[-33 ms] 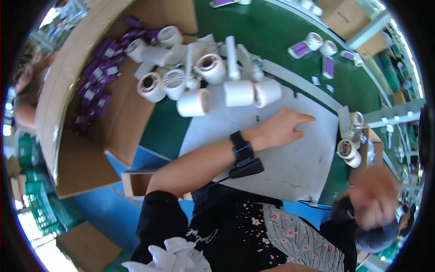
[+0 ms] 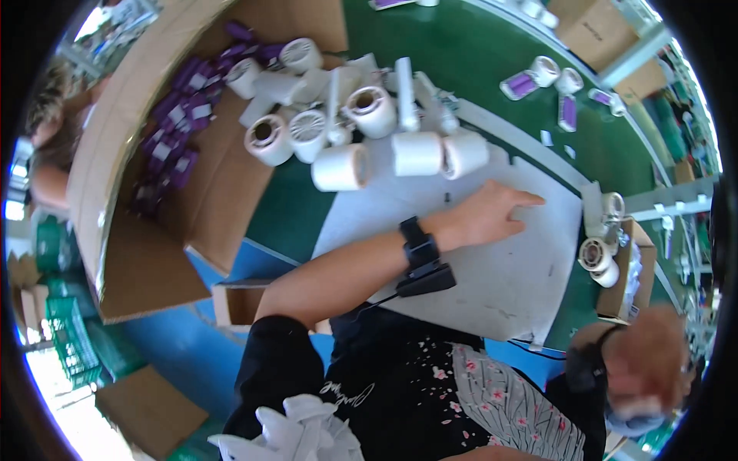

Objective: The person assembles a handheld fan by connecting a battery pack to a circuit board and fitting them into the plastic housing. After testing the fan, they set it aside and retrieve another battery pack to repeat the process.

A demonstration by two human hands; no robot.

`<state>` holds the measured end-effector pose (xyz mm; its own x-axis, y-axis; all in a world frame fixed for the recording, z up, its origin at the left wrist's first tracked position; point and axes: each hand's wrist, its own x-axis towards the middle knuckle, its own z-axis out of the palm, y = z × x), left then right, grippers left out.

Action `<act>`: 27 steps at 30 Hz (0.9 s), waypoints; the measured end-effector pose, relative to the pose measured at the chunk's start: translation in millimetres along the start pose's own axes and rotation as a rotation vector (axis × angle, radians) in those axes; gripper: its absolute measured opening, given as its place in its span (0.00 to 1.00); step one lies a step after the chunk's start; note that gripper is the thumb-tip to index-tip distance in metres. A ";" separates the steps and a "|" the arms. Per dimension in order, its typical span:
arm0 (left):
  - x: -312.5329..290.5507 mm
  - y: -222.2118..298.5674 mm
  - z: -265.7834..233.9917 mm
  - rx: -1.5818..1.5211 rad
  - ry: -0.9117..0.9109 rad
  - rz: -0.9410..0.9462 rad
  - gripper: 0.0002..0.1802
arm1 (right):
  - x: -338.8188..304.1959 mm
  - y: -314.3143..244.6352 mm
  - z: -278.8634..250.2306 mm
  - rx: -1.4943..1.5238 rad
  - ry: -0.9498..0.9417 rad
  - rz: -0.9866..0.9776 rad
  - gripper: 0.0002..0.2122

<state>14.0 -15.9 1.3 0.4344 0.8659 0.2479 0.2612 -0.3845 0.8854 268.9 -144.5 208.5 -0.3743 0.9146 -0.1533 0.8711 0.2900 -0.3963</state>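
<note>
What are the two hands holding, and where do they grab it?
The left hand holds nothing; it lies flat and open on the grey sheet. The right hand is blurred near the picture's edge, so a hold cannot be told.

A green-topped workbench (image 2: 461, 46) stood among cardboard cartons under bright daylight.

A pale grey mat (image 2: 507, 261) covered part of the bench, and a large open cardboard box (image 2: 154, 253) sat at its left end. The floor (image 2: 184, 346) below was blue, with green plastic crates (image 2: 73, 338) stacked near a glare of light at the lower left. More brown cartons (image 2: 592, 27) lined the far side, and another lay on the floor (image 2: 146, 403).
</note>
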 end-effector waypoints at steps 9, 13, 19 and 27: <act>-48.1 89.9 -90.4 0.039 0.016 0.026 0.24 | 19.2 50.7 0.7 0.129 0.036 -0.391 0.12; -91.5 94.8 -166.9 0.301 0.469 -0.269 0.16 | 42.7 16.2 8.6 0.159 0.113 -0.498 0.12; -116.7 9.5 -276.4 0.763 0.481 -0.364 0.25 | 69.5 -32.2 1.4 0.177 0.164 -0.657 0.13; -112.5 -19.0 -293.9 1.019 0.208 -0.346 0.31 | 74.8 -82.2 -3.8 0.168 0.243 -0.877 0.15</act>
<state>-293.2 -12.0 72.2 0.0713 0.9782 0.1953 0.9729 -0.1114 0.2026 170.4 -98.8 233.1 -0.7841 0.4269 0.4505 0.2432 0.8792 -0.4098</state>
